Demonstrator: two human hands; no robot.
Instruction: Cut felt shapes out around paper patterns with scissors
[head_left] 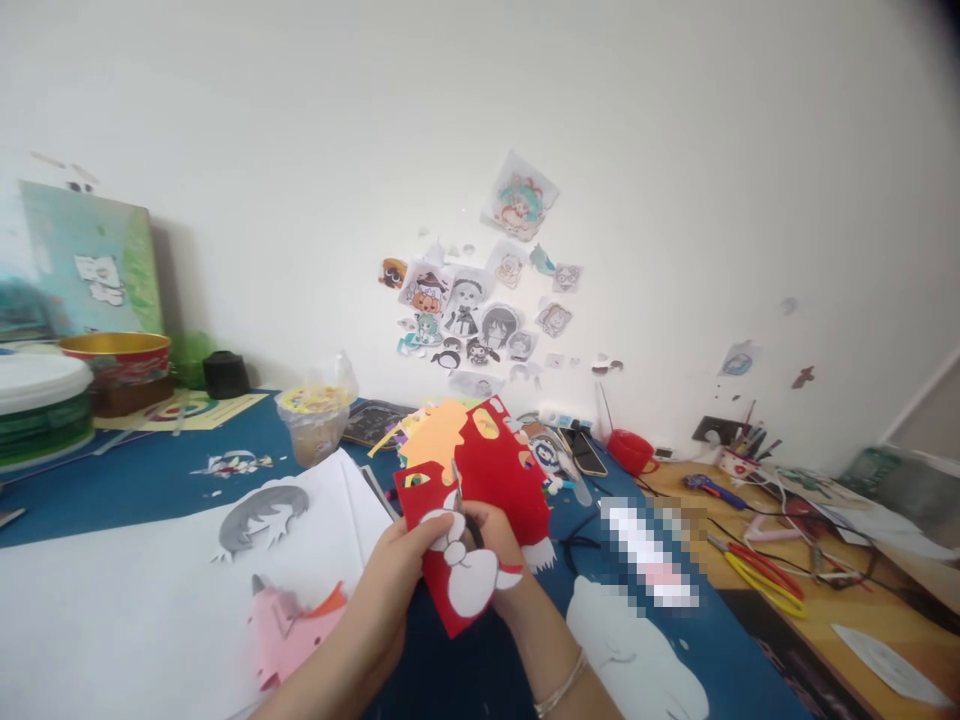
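Note:
My left hand (405, 565) pinches a piece of red paper (439, 592) bearing a white bow shape (471, 584) with dark outlines. Close beside it, my right hand (491, 525) is closed around scissors (473, 530); a dark handle loop shows, and the thin blades point up at the paper's upper edge. The red paper partly hides the right fingers. Just beyond the hands lie a larger red sheet (495, 465) with cut-out holes and an orange paper scrap (435, 435).
White sheets (150, 600) carry a grey hair cut-out (255, 515) and a pink folded figure (292, 635). Right of my arm lies a white cut-out (637, 650). A plastic cup (311, 425) stands behind. Pliers (757, 575) and cables lie on the wooden surface (694, 480).

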